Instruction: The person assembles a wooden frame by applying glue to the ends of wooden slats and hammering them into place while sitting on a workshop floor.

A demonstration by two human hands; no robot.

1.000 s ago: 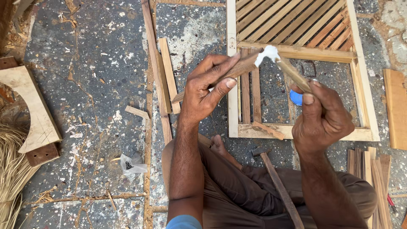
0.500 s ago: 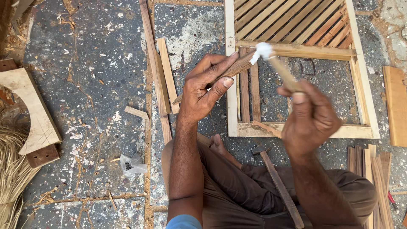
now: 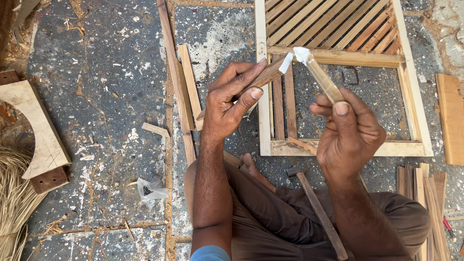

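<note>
Rough grey concrete floor (image 3: 96, 96), speckled with white paint and sawdust, seen from above by someone seated on it in brown trousers (image 3: 270, 217).

Left hand (image 3: 227, 108): fingers curled and pinching a dark wooden slat (image 3: 263, 77) between thumb and forefinger, held aslant, far end daubed with white glue. Right hand (image 3: 350, 135): closed around a thin stick (image 3: 324, 82), thumb pressed on top, stick's white-coated tip just beside the slat's glued end, whether touching or not, hard to tell.

Beyond both hands, flat on the floor: a pale wooden frame (image 3: 263, 29) filled in its upper part with diagonal slats, lower part open apart from two upright slats (image 3: 282, 108) just past the left hand's fingertips. Left of the left hand: long thin battens (image 3: 176, 82) lying lengthwise, and a small offcut (image 3: 155, 129) farther left. Below the right hand, near the wrist: a hammer (image 3: 316, 210) resting across the lap, head toward the frame. Right of the right hand: a stack of short slats (image 3: 425, 193) and a flat board (image 3: 452, 118). Well to the left of both hands: a curved wooden piece (image 3: 36, 128), a crumpled plastic bag (image 3: 152, 189), and a bundle of dry straw (image 3: 14, 203).
</note>
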